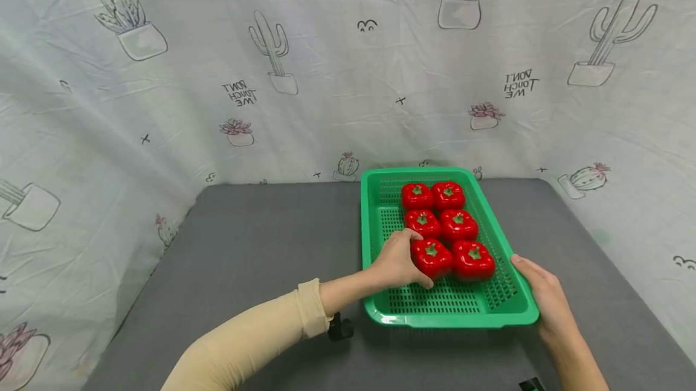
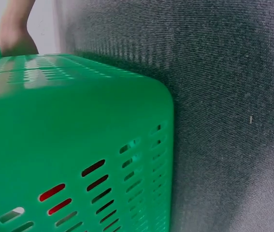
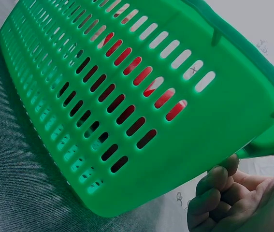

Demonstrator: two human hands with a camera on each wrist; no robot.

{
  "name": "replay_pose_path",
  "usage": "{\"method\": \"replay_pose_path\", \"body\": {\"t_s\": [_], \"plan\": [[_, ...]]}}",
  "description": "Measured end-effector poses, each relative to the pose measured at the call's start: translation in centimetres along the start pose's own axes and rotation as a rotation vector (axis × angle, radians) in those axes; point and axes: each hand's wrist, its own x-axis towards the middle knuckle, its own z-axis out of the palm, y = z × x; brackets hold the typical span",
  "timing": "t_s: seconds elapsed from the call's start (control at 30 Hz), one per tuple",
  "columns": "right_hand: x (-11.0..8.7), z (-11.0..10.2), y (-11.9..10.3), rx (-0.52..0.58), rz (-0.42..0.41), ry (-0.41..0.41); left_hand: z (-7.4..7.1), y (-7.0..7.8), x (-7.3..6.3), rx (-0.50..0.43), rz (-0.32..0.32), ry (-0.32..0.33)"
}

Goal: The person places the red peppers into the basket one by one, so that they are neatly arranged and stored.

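Observation:
A green plastic basket [image 1: 450, 320] with slotted walls stands on the grey table and holds several shiny red bell peppers [image 1: 458, 225] with green stems, set in two columns. My left hand [image 1: 399, 261] reaches over the basket's left rim and grips the nearest pepper of the left column [image 1: 433, 258], thumb on its near side and fingers on its far side. At the right rim, my right hand [image 1: 545, 297] holds the basket near its front corner. In the right wrist view, curled fingers [image 3: 209, 198] show under the rim. The left wrist view shows only the basket's outer wall [image 2: 69, 130].
The grey tabletop [image 1: 261, 246] stretches left of the basket. A white cloth [image 1: 337, 64] printed with cacti hangs behind and at the sides. A small black object [image 1: 340, 327] shows under the left forearm, and another dark piece [image 1: 531, 384] lies at the bottom edge.

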Motion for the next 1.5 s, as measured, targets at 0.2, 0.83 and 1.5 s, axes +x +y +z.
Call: {"method": "replay_pose_path", "body": {"t_s": [0.2, 0.83, 1.5], "plan": [[0.2, -0.06, -0.11, 0.031, -0.012, -0.023, 0.13, 0.02, 0.18, -0.002, -0.016, -0.011], [0.18, 0.32, -0.02, 0.009, -0.03, -0.019, 0.01, -0.32, -0.16, -0.081, -0.023, 0.027], [-0.11, 0.33, -0.17, 0.022, -0.002, -0.004, -0.27, 0.05, -0.61, -0.062, 0.009, 0.036]]}}
